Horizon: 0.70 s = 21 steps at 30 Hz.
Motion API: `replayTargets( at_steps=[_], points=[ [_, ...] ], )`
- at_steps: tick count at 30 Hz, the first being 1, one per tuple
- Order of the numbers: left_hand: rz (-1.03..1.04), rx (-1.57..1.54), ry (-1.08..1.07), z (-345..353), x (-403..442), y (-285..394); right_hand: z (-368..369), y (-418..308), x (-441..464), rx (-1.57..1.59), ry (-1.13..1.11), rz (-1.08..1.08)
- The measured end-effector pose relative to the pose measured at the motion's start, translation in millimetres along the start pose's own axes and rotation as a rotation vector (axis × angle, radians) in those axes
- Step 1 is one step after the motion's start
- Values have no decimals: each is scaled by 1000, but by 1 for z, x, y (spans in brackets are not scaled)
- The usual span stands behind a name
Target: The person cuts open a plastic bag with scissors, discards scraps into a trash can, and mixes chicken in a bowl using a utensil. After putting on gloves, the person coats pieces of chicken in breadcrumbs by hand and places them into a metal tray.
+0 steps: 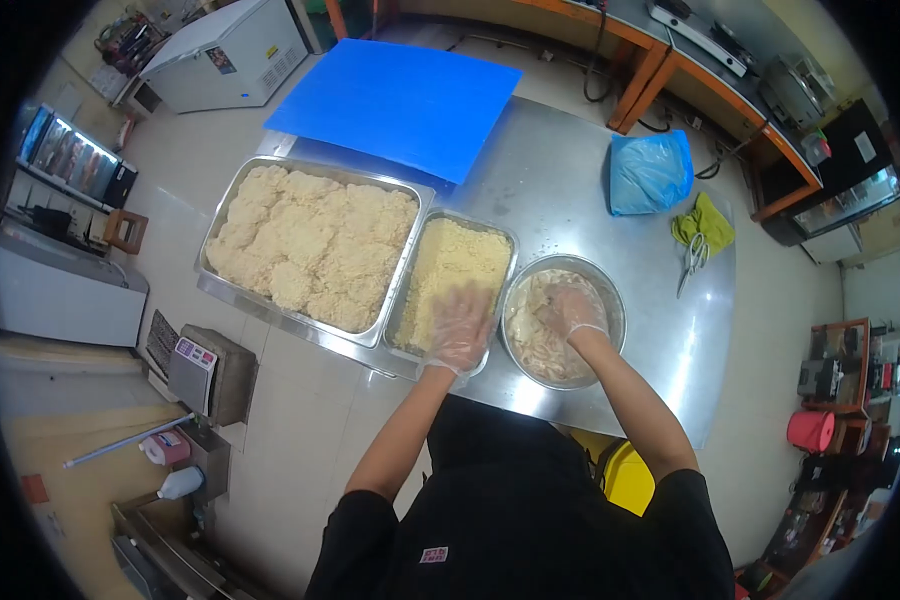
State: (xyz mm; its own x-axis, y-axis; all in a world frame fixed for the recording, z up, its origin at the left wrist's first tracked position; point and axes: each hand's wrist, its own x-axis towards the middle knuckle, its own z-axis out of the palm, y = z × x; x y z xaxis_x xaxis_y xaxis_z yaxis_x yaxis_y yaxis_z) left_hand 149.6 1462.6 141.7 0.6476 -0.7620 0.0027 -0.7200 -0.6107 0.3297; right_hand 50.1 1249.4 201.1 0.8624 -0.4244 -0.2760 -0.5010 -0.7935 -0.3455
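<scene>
My left hand (462,325), in a clear plastic glove, lies with fingers spread on the yellowish crumbs (460,252) in the narrow metal tray (513,262). In the round metal bowl (620,310), my right hand (573,308), also gloved, reaches into a pale wet mixture (547,345); its fingertips are partly hidden there, and what they hold, if anything, cannot be made out. To the left of the narrow tray, a large metal tray (422,205) is filled with crumb-coated pieces (310,240).
A blue board (400,100) lies behind the trays on the steel table (560,225). Toward the right are a blue plastic bag (650,173), a green cloth (705,222) and scissors (692,262). A scale (192,375) stands left of the table, and something yellow (628,480) is below its front edge.
</scene>
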Motion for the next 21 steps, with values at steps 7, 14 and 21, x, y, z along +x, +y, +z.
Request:
replayTargets(
  at_steps=[7, 14, 21],
  points=[
    [-8, 195, 47, 22, 54, -50, -75, -33, -24, 339, -10, 230],
    [62, -12, 39, 0, 71, -27, -88, -45, -39, 150, 409, -175],
    [136, 16, -127, 3, 92, -13, 0, -32, -22, -318, -70, -348]
  ],
)
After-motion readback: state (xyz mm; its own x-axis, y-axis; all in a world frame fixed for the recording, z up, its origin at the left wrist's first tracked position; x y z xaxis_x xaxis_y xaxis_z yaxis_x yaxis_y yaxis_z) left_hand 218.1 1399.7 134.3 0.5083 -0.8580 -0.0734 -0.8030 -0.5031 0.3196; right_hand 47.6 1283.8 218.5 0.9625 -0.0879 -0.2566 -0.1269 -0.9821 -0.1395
